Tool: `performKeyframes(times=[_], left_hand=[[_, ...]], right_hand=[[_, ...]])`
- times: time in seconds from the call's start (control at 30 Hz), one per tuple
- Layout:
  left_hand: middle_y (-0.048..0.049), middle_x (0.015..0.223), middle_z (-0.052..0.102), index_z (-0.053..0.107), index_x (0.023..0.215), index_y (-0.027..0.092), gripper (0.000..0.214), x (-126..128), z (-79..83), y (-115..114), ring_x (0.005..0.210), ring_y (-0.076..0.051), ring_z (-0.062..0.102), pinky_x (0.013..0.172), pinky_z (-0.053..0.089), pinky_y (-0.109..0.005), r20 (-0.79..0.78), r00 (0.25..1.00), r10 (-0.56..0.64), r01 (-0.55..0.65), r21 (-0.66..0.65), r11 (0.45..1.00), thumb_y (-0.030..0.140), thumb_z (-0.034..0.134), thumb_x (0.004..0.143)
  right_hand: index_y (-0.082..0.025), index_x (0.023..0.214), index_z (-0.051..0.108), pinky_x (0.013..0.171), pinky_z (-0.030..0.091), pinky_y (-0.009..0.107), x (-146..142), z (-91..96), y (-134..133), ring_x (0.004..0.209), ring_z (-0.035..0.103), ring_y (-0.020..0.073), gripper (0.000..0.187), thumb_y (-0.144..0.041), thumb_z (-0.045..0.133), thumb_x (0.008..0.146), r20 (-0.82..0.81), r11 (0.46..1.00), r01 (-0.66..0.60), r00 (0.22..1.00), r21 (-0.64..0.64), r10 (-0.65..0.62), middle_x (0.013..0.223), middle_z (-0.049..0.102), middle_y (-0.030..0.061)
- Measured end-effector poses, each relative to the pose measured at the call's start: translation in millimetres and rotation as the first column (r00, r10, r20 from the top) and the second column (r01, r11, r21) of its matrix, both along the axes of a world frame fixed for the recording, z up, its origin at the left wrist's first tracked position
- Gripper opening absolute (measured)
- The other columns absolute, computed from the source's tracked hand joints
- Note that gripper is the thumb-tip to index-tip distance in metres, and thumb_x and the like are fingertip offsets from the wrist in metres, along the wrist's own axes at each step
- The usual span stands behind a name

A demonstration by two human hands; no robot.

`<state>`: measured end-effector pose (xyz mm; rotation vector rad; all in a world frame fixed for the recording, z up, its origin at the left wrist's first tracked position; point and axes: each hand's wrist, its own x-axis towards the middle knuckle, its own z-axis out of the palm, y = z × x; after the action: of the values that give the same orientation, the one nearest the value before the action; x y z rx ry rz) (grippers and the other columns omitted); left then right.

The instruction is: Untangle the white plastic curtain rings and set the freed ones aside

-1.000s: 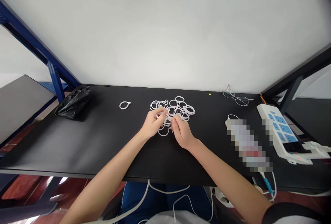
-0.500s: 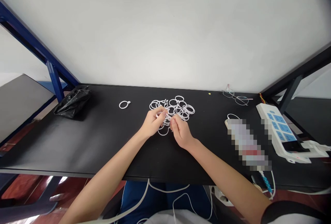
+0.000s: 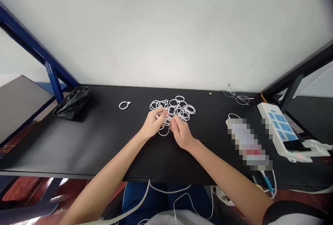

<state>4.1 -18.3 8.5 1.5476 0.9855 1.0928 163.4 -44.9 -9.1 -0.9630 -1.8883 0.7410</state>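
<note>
My left hand is closed in a pinch on a white curtain ring, whose curve shows beside the thumb. Just to its right, my right hand is closed too, thumb pressed against curled fingers. Whatever it grips is hidden behind the fingers. Both hands hover over the near side of a loose pile of white curtain rings with small eyelets, and cover part of it. One single white ring lies apart, to the left of the pile.
The black table meets a pale wall. A black plastic bag lies at the left. Toward the right are eyeglasses, a blurred-out phone on a cable, and a white power strip with blue sockets. Cables hang by my lap.
The view has shifted very slightly. Both hands stay together over the pile, with barely any finger movement; the rings on the table lie as before.
</note>
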Motion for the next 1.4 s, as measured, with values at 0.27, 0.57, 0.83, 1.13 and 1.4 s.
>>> performKeyframes(times=[0.27,0.57,0.83,1.13,1.4], left_hand=[[0.0073,0.05,0.036,0.055,0.076,0.016,0.029,2,5.9,1,0.042,-0.006,0.038,0.046,0.041,-0.02,0.102,0.994,-0.047,0.058,-0.099,0.993,0.041,0.048,0.087],[0.0082,0.049,0.035,0.056,0.078,0.015,0.031,1,-5.6,8,0.041,-0.005,0.035,0.046,0.04,-0.019,0.117,0.993,-0.029,0.041,-0.107,0.993,0.045,0.05,0.088],[0.0094,0.053,0.038,0.053,0.086,0.018,0.033,1,-1.9,9,0.044,-0.005,0.037,0.045,0.039,-0.017,0.052,0.997,0.051,-0.048,-0.066,0.997,0.048,0.066,0.079],[0.0015,0.075,0.056,0.061,0.086,0.017,0.035,-20,-8.0,19,0.056,-0.008,0.047,0.057,0.039,-0.02,-0.381,0.846,0.373,-0.207,0.411,0.888,0.049,0.07,0.075],[-0.005,0.092,0.061,0.069,0.092,0.019,0.038,-41,-4.4,24,0.061,-0.011,0.053,0.056,0.038,-0.023,-0.426,0.641,0.638,-0.283,0.641,0.713,0.054,0.064,0.081]], right_hand=[[-0.023,0.076,0.036,0.05,0.033,0.025,-3,0.5,0,0.049,0.04,0.0105,0.026,-0.029,0.032,0.101,-0.071,0.998,0.051,0.996,0.035,-0.048,0.059,0.041,-0.0045],[-0.022,0.074,0.039,0.048,0.035,0.024,2,6.2,6,0.047,0.038,0.0099,0.029,-0.031,0.031,0.101,-0.245,0.979,0.202,0.949,-0.006,-0.197,0.056,0.039,-0.0053],[-0.022,0.071,0.042,0.047,0.032,0.024,4,6.6,8,0.044,0.035,0.0105,0.023,-0.017,0.031,0.09,-0.28,0.983,0.183,0.945,0.027,-0.168,0.053,0.038,-0.0058],[-0.022,0.069,0.041,0.047,0.03,0.025,1,7.6,-2,0.045,0.036,0.0109,0.023,-0.014,0.031,0.088,-0.277,0.989,0.122,0.956,0.081,-0.095,0.054,0.039,-0.0047],[-0.022,0.07,0.041,0.049,0.03,0.025,-1,3.7,-3,0.046,0.036,0.0113,0.022,-0.014,0.031,0.089,-0.283,0.992,0.092,0.957,0.084,-0.065,0.053,0.039,-0.0052]])
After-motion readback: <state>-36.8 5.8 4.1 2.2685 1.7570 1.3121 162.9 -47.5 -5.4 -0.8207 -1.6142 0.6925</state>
